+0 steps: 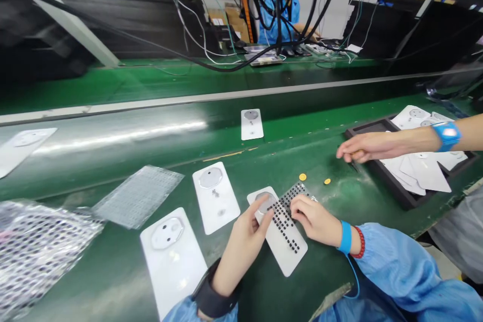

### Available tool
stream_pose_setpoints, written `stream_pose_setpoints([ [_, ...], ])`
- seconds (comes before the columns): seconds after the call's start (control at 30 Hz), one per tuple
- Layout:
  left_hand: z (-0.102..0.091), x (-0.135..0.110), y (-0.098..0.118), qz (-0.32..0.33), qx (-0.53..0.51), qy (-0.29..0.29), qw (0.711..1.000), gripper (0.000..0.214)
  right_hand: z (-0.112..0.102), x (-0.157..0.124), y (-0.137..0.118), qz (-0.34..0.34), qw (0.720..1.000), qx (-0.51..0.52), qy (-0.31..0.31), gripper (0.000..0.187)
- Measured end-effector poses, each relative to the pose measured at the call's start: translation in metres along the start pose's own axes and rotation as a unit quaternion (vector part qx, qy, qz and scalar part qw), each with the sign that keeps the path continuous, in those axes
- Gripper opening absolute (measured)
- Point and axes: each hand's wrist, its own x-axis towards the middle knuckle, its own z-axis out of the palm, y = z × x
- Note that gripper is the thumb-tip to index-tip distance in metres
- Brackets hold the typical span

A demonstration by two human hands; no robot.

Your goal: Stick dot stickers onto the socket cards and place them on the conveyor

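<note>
A white socket cover plate (289, 259) lies on the green bench in front of me. Across it lies a clear strip of small black dots (284, 217). My left hand (247, 234) rests on the plate's left edge, thumb and forefinger touching the round recess near its top. My right hand (314, 219) has its fingers curled down onto the dotted strip, pinching at it. What its fingertips hold is too small to name.
Two more white plates (215, 196) (171, 256) lie to the left, another (251, 124) on the conveyor. A co-worker's hand (362, 148) reaches over a black tray (392, 188) of plates at right. Two yellow discs (302, 177) and dotted sheets (138, 195) lie nearby.
</note>
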Motion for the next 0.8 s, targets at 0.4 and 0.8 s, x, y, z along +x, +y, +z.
stream_pose_setpoints([
  [0.4,0.019,-0.030,0.016,0.018,-0.017,-0.023,0.999,0.041,-0.012,0.040,-0.035,-0.049,0.987,0.036,0.146,0.012],
  [0.8,0.023,-0.038,0.016,0.067,-0.047,-0.025,0.996,0.029,-0.006,0.034,-0.038,-0.108,0.982,-0.043,0.152,0.015],
])
